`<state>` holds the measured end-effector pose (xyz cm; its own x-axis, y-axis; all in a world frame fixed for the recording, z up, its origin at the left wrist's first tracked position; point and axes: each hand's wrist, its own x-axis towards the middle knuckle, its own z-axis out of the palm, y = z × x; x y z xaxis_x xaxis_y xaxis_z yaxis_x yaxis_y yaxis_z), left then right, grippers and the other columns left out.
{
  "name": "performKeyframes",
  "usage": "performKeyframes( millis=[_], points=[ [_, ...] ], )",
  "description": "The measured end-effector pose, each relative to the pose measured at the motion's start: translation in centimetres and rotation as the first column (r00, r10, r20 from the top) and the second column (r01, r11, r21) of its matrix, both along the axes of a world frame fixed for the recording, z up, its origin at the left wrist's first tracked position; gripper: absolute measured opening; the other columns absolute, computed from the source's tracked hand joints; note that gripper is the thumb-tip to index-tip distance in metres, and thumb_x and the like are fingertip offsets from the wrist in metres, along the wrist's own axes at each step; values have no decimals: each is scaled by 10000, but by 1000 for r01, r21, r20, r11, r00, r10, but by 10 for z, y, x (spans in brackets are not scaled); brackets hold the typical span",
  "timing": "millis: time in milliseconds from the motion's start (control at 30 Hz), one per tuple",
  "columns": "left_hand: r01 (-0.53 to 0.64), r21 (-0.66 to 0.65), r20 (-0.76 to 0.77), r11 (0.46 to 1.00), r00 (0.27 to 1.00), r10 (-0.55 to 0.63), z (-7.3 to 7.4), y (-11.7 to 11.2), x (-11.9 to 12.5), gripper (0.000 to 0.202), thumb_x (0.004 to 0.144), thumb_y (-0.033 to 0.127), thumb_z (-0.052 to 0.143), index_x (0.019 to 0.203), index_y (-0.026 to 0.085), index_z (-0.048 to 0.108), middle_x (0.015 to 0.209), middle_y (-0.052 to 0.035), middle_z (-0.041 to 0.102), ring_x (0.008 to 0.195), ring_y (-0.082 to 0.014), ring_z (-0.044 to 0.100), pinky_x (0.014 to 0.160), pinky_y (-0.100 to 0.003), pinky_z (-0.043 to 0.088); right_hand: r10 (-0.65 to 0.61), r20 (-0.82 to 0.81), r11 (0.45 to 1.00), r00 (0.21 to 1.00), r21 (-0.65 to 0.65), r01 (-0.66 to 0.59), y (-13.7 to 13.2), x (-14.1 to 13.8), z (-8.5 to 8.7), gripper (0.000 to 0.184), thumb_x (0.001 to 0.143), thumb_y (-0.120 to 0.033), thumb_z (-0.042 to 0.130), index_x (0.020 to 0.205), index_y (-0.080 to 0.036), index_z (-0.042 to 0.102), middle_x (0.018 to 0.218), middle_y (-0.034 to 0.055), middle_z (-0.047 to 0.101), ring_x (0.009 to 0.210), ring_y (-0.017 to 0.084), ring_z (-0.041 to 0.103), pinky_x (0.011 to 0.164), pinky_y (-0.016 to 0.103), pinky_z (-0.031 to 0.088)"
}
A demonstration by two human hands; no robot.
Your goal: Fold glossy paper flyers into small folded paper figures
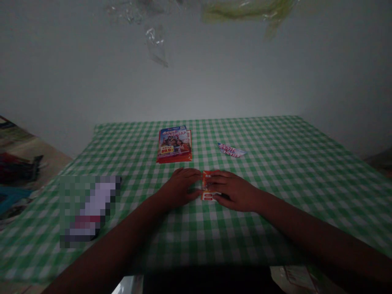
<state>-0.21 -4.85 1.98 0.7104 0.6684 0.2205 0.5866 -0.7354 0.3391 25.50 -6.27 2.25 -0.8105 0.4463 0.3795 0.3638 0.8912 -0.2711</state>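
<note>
Dimly lit, the left hand (179,189) and right hand (234,192) lie palm down, almost meeting. The left fingers (191,177) are together and slightly curved, with their tips at or just touching the left edge of a small orange-red packet (207,182). The right fingers (217,177) are also together and lie across the packet, hiding most of it. Its white-and-red lower end shows below them. Whether the right hand is gripping it or only covering it, I cannot tell.

Both hands rest on a green-and-white gingham tablecloth (275,171). Just beyond the left fingers lies a stack of booklets (174,143), with a colorful cover showing a yellow price tag. Beyond the right fingers, well apart from the stack, is a small pink-and-white paper scrap (231,150). Left of the left hand, a pixelated patch (88,208) hides something on the cloth.

Farther from the fingers, past the table's far edge, rises a pale wall (196,85). Clear plastic (156,45) and green plastic (248,12) show along the top of the view. Red and blue fabric (15,171) lies low beyond the table's left edge.
</note>
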Motion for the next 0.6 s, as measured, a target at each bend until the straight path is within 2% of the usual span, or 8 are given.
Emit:
performKeyframes(
  millis=[333,600],
  points=[
    [-18,-25,-9,1000,1000,17,5,-4,4,477,834,355,710,1275,238,572,1327,-81,604,1244,-268,540,1088,-485,365,12,-24,1000,1000,-14,-13,1,1,-1,286,947,-256,544,1217,-208,626,1250,70,676,1289,225,521,1118,478,394],
    [-17,-11,-16,1000,1000,17,1,-2,4,481,846,352,692,1296,249,558,1340,-77,597,1254,-270,530,1086,-487,353,15,-31,999,999,-28,-16,2,0,1,305,934,-242,557,1232,-208,616,1236,72,684,1274,223,534,1114,483,399]
  ],
)
